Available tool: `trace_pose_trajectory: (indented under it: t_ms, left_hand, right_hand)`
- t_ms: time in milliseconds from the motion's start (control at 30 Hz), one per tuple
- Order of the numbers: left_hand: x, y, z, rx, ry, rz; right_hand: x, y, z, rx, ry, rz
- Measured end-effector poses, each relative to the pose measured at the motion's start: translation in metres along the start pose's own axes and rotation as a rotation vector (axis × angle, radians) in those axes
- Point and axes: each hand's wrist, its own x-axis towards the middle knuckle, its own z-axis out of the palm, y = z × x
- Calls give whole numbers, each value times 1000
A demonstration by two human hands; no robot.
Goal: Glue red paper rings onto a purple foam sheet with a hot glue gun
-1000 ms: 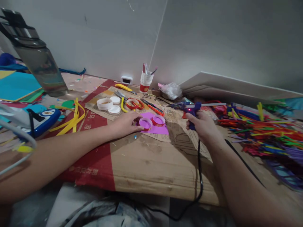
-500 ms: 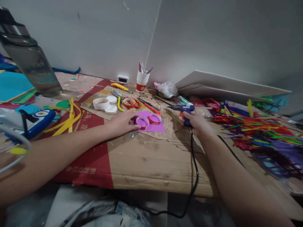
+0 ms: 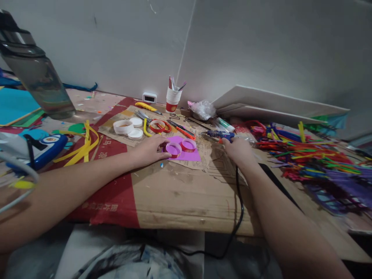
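Two red-edged paper rings stand on a purple sheet (image 3: 190,156) in the middle of the work surface. My left hand (image 3: 149,150) curls its thumb and fingers at the left edge of the nearer ring (image 3: 173,150); the farther ring (image 3: 188,145) is beside it, untouched. To the right, my right hand (image 3: 238,149) is closed on the handle end of a blue hot glue gun (image 3: 216,134), its nozzle pointing left, low over the cardboard. The hand hides the grip. A black cord (image 3: 240,209) hangs from it over the front edge.
Behind the rings lie white paper rings (image 3: 123,127), a red tape roll (image 3: 157,126), a yellow cutter (image 3: 147,106) and a paper cup of pens (image 3: 173,99). Colourful pipe cleaners (image 3: 314,151) spread at right. Yellow strips (image 3: 87,145) and a tall bottle (image 3: 43,73) stand left.
My right hand has lowered the glue gun toward the cardboard, and the hand has turned further over it. My left hand stays at the nearer ring. The view has shifted slightly.
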Motion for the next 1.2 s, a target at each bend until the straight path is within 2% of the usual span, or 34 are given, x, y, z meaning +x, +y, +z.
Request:
trace_pose_trajectory:
  t_ms: [233, 400, 467, 567, 667, 900, 1067, 1200]
  left_hand:
    - [1, -1, 1, 5, 11, 36]
    - [1, 0, 0, -1, 3, 55]
    - [1, 0, 0, -9, 9, 41]
    - [0, -1, 0, -18, 14, 19]
    - [0, -3, 3, -25, 19, 8]
    - [0, -9, 8, -22, 57, 33]
    - [-1, -8, 9, -45, 54, 27]
    - [1, -10, 11, -57, 60, 45]
  right_hand:
    - [-5, -8, -3, -128, -29, -11]
    - [-13, -11, -11, -169, 25, 0]
    - [-16, -13, -13, -162, 91, -54]
    - [-20, -19, -16, -132, 185, -245]
    - [-20, -30, -18, -128, 205, -395]
    - [3, -74, -24, -251, 103, -522]
    - [30, -105, -14, -403, -40, -571]
    - [48, -119, -2, -553, -148, -574]
